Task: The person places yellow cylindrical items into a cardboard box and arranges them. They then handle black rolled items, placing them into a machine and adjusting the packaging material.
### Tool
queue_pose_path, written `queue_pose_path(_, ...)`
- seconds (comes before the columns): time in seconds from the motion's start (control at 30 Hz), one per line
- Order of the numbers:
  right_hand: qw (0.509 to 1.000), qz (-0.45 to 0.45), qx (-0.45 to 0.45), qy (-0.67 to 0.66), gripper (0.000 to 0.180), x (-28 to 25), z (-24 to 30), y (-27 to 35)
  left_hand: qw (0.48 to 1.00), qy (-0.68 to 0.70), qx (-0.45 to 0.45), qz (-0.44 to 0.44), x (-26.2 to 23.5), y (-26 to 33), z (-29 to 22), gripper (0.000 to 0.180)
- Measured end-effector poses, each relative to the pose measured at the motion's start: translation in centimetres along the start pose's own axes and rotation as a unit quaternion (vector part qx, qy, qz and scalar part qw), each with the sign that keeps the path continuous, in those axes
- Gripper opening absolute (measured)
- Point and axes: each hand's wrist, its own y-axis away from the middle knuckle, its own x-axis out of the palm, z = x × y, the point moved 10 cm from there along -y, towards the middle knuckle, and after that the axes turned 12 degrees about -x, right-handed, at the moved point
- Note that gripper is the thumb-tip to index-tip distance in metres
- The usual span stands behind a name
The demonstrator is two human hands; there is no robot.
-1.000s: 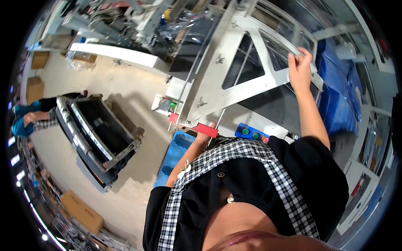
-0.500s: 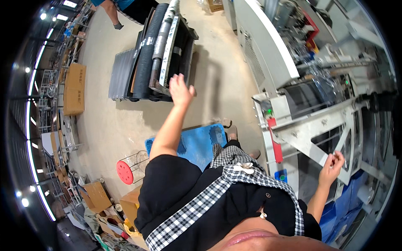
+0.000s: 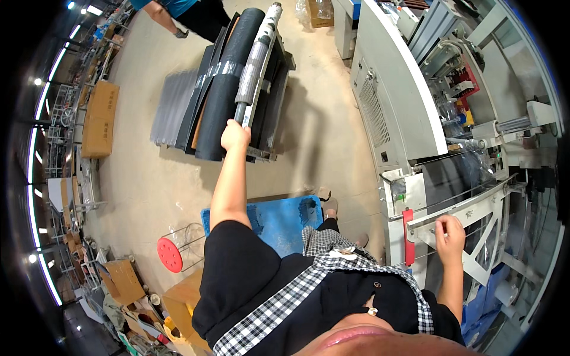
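My left hand (image 3: 236, 136) is closed around the near end of a metal roller shaft (image 3: 255, 68), a grey rod with a paler, blotched far end. The shaft lies lengthwise on a loaded stack, beside a thick black roll (image 3: 228, 83) wrapped with a clear band. Black and grey corrugated sheets (image 3: 172, 110) lean at the stack's left. My right hand (image 3: 450, 237) has its fingers curled in, with nothing visible in them. It is in front of the white frame (image 3: 475, 210) of the machine; whether it touches the frame, I cannot tell.
A blue plastic pallet (image 3: 279, 225) lies by my feet, and a red-topped stool (image 3: 170, 255) stands left of it. The grey machine cabinet (image 3: 386, 89) fills the right side. Cardboard boxes (image 3: 100, 118) line the left. Another person's arm (image 3: 163, 18) shows at the top.
My left hand was spread beside the stack and is now closed on the shaft's near end. My right hand has moved left, its fingers more curled. The view has shifted slightly.
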Motion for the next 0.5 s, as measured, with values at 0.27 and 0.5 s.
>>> queue_pose_path(0.27, 0.986, 0.132, -0.046, -0.095, 0.014, 9.5, 4.2, -9.7, 0.994, -0.003, 0.048, -0.093, 0.5, 6.3, 1.7, 0.044)
queue_pose_path(0.5, 0.934, 0.281, -0.081, -0.204, 0.070, 27.7, 10.4, -18.8, 0.994, 0.035, 0.088, -0.050, 0.6, 12.5, 0.8, 0.040)
